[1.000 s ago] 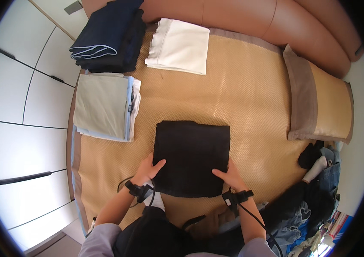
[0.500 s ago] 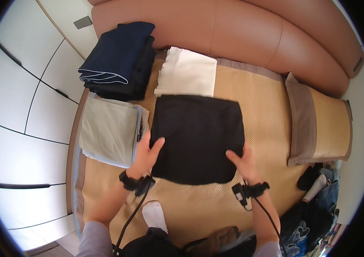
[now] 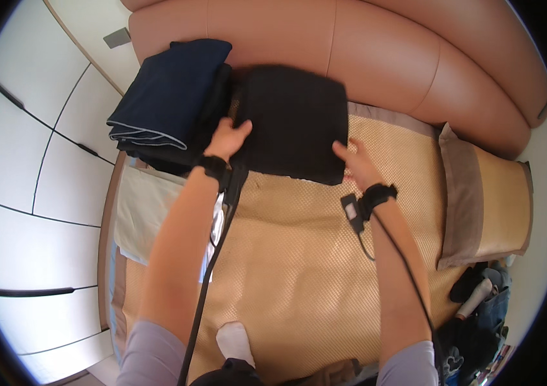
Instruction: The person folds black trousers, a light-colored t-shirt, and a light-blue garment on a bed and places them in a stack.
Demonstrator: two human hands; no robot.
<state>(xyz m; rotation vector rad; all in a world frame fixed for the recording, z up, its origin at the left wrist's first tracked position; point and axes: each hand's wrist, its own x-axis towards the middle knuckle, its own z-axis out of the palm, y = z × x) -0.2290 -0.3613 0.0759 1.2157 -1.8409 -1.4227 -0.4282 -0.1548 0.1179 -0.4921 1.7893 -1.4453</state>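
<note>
Between my two hands is a folded black garment (image 3: 294,125), held out flat near the headboard. My left hand (image 3: 229,138) grips its left side, thumb on top. At the lower right edge my right hand (image 3: 354,161) holds it, with the thumb over the cloth. The garment now hides the white folded cloth almost wholly; only a thin pale edge shows beneath. Left of it stands a pile of dark clothes with a folded navy garment (image 3: 167,90) on top. A beige folded garment (image 3: 141,209) tops a second pile, partly behind my left forearm.
A woven mat (image 3: 299,257) covers the bed, against a brown padded headboard (image 3: 273,32). On the right lies a pillow (image 3: 499,199), with loose clothes (image 3: 479,321) heaped below it. White cabinets (image 3: 22,167) line the left side. Black cables run from both wrists.
Both hands have carried the black garment away from me, toward the headboard. It has come over the white folded cloth, and more of the mat shows in front.
</note>
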